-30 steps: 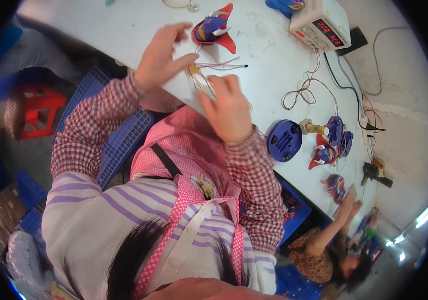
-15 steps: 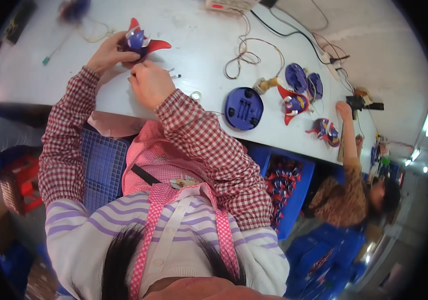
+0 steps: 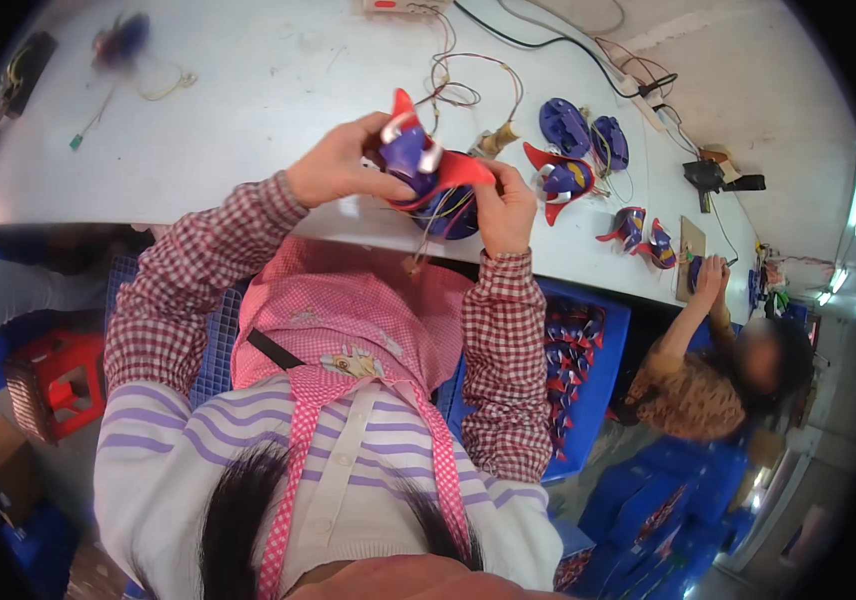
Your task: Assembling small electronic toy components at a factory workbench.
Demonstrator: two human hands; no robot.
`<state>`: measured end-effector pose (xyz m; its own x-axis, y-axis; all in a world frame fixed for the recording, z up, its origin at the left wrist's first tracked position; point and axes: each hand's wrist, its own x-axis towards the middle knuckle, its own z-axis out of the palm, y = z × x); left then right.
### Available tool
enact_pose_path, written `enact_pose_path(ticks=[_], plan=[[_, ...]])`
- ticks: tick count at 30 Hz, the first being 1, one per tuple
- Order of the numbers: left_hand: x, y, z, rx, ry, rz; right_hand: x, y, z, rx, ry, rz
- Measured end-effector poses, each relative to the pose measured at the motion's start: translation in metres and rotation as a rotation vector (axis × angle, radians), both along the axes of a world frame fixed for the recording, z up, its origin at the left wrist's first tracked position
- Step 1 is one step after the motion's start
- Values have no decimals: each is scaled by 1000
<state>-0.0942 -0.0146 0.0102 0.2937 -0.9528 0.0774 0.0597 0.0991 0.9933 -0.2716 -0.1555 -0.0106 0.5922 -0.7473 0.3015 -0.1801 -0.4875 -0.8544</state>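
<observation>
A purple plastic toy part (image 3: 408, 160) with red wings and silver trim is held over the near edge of the white table. My left hand (image 3: 343, 165) is closed round its left side, the thumb along the bottom. With fingers and thumb my right hand (image 3: 506, 208) pinches the tip of the red wing (image 3: 463, 170) on the right. Thin wires (image 3: 435, 215) hang under the toy part, ending in a small connector (image 3: 411, 265). Just below and behind it sits a round purple base (image 3: 460, 222), mostly covered by the toy part and my hand.
To the right lie purple shells (image 3: 564, 125), a red-winged toy part (image 3: 566, 180) and smaller toy parts (image 3: 628, 228). A blue bin (image 3: 588, 400) of similar parts stands below the table edge. A co-worker (image 3: 698, 380) works farther right. Cables (image 3: 548, 35) run along the back.
My left hand has carried the toy part rightward, over the round base. My right hand has moved right and now grips the wing. The co-worker's hands have come together.
</observation>
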Motion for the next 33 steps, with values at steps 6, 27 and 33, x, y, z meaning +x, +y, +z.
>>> enact_pose_path(ticks=[6, 27, 33], plan=[[-22, -40, 0, 279, -657, -110, -7, 2, -30, -336, 77, -265], [118, 88, 12, -137, 200, 556, 46, 56, 3, -425, 34, 189], [275, 65, 1, 64, 133, 887, 43, 80, -39, -599, 240, 73]])
